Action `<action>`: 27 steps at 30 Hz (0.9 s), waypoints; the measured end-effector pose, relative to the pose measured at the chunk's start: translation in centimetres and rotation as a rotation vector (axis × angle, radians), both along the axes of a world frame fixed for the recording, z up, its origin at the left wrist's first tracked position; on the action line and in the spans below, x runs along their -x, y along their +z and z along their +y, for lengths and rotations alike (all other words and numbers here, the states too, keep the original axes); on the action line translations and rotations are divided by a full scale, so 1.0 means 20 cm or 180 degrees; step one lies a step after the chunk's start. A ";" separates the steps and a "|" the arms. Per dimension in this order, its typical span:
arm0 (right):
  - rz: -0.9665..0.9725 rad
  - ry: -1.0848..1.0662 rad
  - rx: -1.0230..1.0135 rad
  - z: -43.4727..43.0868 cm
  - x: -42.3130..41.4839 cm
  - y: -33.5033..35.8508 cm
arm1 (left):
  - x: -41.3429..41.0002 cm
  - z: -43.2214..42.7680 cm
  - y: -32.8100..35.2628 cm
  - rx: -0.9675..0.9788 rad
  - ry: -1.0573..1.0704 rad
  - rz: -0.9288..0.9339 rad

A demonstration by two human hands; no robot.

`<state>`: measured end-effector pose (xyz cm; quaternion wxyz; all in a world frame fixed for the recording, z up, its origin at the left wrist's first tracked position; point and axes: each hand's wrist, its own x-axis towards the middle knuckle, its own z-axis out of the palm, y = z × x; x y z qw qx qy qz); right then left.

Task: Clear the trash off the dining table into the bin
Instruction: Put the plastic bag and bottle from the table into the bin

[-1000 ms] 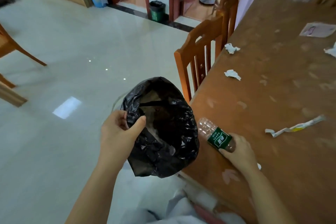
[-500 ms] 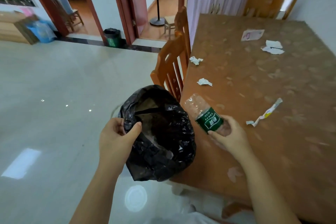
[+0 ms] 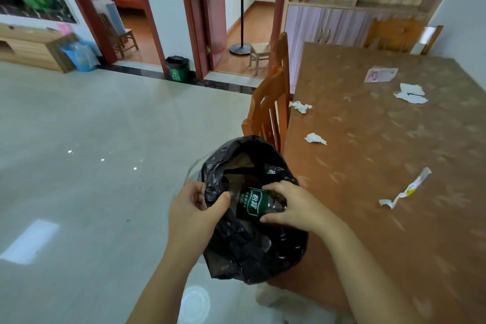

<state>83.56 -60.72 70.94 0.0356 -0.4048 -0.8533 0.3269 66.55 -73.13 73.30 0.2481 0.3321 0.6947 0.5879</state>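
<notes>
While paper scraps (image 3: pixel 315 138) litter the brown surface (image 3: pixel 368 166) near a chair (image 3: pixel 268 110), the right hand (image 3: pixel 292 205), clamped on the bottle (image 3: pixel 253 204), has moved it into the bag (image 3: pixel 252 244); the left hand (image 3: pixel 194 214) pinches the rim.

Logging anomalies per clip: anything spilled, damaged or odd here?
Nothing spilled or damaged. Only expected litter: paper scraps and a wrapper on the table; the bottle is going into the bag.
</notes>
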 end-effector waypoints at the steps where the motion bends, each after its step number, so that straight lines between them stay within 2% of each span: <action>1: -0.0027 0.0050 0.0014 0.00 0.04 0.00 | 0.01 0.00 0.00 -0.0015 0.0001 -0.0054; 6: 0.0397 0.0157 0.0038 -0.05 0.15 0.03 | 0.08 -0.03 -0.01 -0.0040 0.0184 -0.0306; 13: 0.0994 -0.0439 -0.0853 -0.12 0.25 0.11 | 0.32 -0.18 -0.03 -0.0029 0.0632 -0.0589; 20: 0.0616 -0.0924 -0.1222 -0.16 0.48 0.06 | 0.68 -0.29 -0.06 -0.0106 0.0944 -0.0696; 27: 0.0463 -0.1241 -0.1416 -0.09 0.60 0.02 | 0.86 -0.10 -0.05 -0.0308 0.0929 -0.0269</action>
